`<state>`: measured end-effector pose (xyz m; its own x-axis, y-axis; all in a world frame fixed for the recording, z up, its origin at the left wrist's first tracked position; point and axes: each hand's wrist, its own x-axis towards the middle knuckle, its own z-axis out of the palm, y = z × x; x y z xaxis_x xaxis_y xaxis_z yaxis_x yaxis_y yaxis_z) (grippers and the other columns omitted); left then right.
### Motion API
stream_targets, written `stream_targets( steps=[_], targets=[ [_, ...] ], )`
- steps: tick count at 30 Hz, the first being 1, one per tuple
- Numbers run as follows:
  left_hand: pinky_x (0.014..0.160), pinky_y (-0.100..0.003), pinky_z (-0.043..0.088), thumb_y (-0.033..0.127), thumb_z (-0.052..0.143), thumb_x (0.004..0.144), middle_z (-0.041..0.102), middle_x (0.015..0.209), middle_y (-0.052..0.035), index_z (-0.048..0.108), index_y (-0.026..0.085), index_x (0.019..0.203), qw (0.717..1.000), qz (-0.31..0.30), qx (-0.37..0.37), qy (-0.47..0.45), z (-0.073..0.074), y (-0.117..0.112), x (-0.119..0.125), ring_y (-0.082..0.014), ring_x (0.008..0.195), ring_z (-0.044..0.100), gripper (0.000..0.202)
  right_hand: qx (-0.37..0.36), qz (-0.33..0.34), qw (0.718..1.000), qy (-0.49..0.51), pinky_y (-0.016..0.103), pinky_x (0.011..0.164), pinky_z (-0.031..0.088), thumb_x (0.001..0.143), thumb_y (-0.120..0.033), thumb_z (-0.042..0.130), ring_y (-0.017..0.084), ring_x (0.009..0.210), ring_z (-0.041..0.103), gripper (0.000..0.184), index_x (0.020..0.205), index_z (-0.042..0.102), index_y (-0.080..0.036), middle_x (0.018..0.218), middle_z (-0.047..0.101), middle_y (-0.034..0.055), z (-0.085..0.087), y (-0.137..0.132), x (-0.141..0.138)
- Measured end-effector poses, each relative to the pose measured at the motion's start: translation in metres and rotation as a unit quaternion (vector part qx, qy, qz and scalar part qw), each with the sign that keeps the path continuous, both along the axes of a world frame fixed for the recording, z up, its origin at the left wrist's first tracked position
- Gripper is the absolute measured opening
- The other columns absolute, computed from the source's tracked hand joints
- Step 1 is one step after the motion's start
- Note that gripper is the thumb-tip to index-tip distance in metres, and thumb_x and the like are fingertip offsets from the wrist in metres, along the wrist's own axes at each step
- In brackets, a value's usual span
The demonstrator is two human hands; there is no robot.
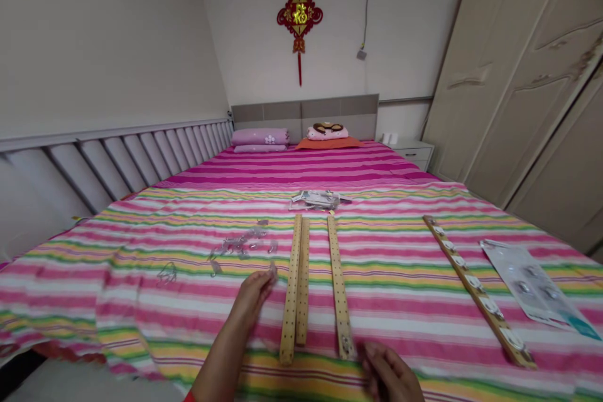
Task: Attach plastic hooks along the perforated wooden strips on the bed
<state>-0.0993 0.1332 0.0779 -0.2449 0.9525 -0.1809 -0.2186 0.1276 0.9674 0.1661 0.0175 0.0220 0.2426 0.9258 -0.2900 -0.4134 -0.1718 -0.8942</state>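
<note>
I stand at the foot of a bed with a striped pink, green and yellow sheet [405, 264]. My left hand [254, 294] reaches onto the sheet, its fingers pinched on a small clear piece I cannot make out, just left of a pair of perforated wooden strips [296, 286]. My right hand [389, 372] is low near the bed's front edge, blurred, next to the near end of a third wooden strip [338, 286]. A scatter of small clear pieces [242, 244] lies beyond the left hand.
A fourth wooden strip [475, 286] with several white round fittings lies to the right, beside a flat plastic package [532, 286]. A small plastic bag [316, 200] lies mid-bed. Pillows [260, 137] rest at the headboard. A slatted rail [141, 160] runs left; a wardrobe [532, 75] stands right.
</note>
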Motion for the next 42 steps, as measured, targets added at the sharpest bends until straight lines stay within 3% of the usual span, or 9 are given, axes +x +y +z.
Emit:
stream_targets(
  steps=[2,5,10,17,22,29,33,38,42],
  targets=[
    [0.067,-0.021,0.052,0.010,0.063,0.074,0.070,0.076,-0.0056,0.063,0.013,0.077,0.981,-0.022,-0.037,-0.188,0.005,-0.011,0.004,-0.0117,0.069,0.066,0.004,0.020,0.000,0.999,-0.032,0.021,0.035,0.028,0.055,-0.057,0.077,0.007,0.034,0.039,0.043,0.072,0.068,-0.018,0.050,0.058,-0.0020,0.010,0.002,-0.001],
    [0.073,-0.022,0.055,0.002,0.057,0.077,0.072,0.084,-0.0096,0.063,0.011,0.078,0.956,-0.046,-0.035,-0.287,0.008,-0.023,0.012,-0.0133,0.075,0.068,0.010,0.057,0.034,0.995,-0.072,0.021,0.036,0.027,0.057,-0.059,0.075,0.008,0.035,0.039,0.044,0.070,0.067,-0.018,0.051,0.056,-0.0027,0.028,0.009,-0.006],
    [0.079,-0.024,0.054,0.002,0.058,0.077,0.072,0.087,-0.0086,0.061,0.013,0.071,0.947,-0.075,-0.012,-0.313,-0.003,-0.022,0.017,-0.0141,0.081,0.068,0.012,0.097,0.160,0.977,-0.101,0.022,0.038,0.029,0.059,-0.060,0.072,0.009,0.036,0.042,0.044,0.063,0.061,-0.018,0.042,0.050,-0.0053,0.055,0.033,-0.027],
    [0.076,-0.025,0.049,0.021,0.075,0.066,0.070,0.082,-0.0037,0.064,0.015,0.074,0.976,-0.064,0.074,-0.193,0.000,-0.028,0.030,-0.0153,0.080,0.065,0.015,0.094,0.203,0.971,-0.085,0.019,0.035,0.028,0.060,-0.061,0.070,0.008,0.032,0.039,0.045,0.062,0.059,-0.018,0.037,0.047,-0.0069,0.068,0.050,-0.059],
    [0.066,-0.026,0.047,0.039,0.075,0.065,0.067,0.072,-0.0028,0.065,0.016,0.077,0.977,-0.148,0.075,-0.131,0.019,-0.059,0.062,-0.0157,0.069,0.061,0.028,0.128,0.141,0.980,-0.058,0.021,0.038,0.034,0.056,-0.054,0.076,0.008,0.039,0.045,0.044,0.079,0.067,-0.017,0.058,0.061,-0.0023,0.078,0.046,-0.060],
    [0.078,-0.028,0.045,0.044,0.071,0.067,0.067,0.084,-0.0069,0.066,0.016,0.067,0.981,-0.127,0.145,0.018,0.022,-0.077,0.083,-0.0200,0.083,0.060,0.029,0.146,0.053,0.984,-0.092,0.023,0.042,0.035,0.064,-0.044,0.073,0.012,0.045,0.045,0.036,0.089,0.067,-0.018,0.053,0.052,-0.0040,0.081,0.029,-0.034],
    [0.074,-0.027,0.045,0.046,0.071,0.066,0.068,0.089,-0.0074,0.066,0.017,0.066,0.987,-0.095,0.114,0.062,0.028,-0.079,0.092,-0.0203,0.083,0.059,0.030,0.157,0.015,0.978,-0.138,0.024,0.046,0.040,0.064,-0.040,0.072,0.013,0.050,0.046,0.030,0.085,0.068,-0.019,0.059,0.055,-0.0015,0.078,0.016,-0.025],
    [0.066,-0.024,0.043,0.046,0.074,0.063,0.061,0.065,-0.0007,0.064,0.016,0.063,0.992,-0.093,0.086,0.016,0.037,-0.087,0.114,-0.0137,0.067,0.053,0.031,0.226,-0.002,0.951,-0.210,0.026,0.057,0.047,0.068,-0.033,0.071,0.016,0.061,0.056,0.033,0.098,0.067,-0.021,0.081,0.064,0.0052,0.067,0.007,-0.027],
    [0.060,-0.021,0.041,0.043,0.078,0.060,0.060,0.063,0.0001,0.063,0.015,0.064,0.980,-0.138,0.010,-0.141,0.043,-0.097,0.130,-0.0113,0.063,0.054,0.032,0.258,-0.028,0.936,-0.237,0.027,0.061,0.051,0.072,-0.034,0.070,0.018,0.069,0.059,0.025,0.093,0.068,-0.021,0.089,0.064,0.0076,0.072,0.003,-0.021]
  ],
)
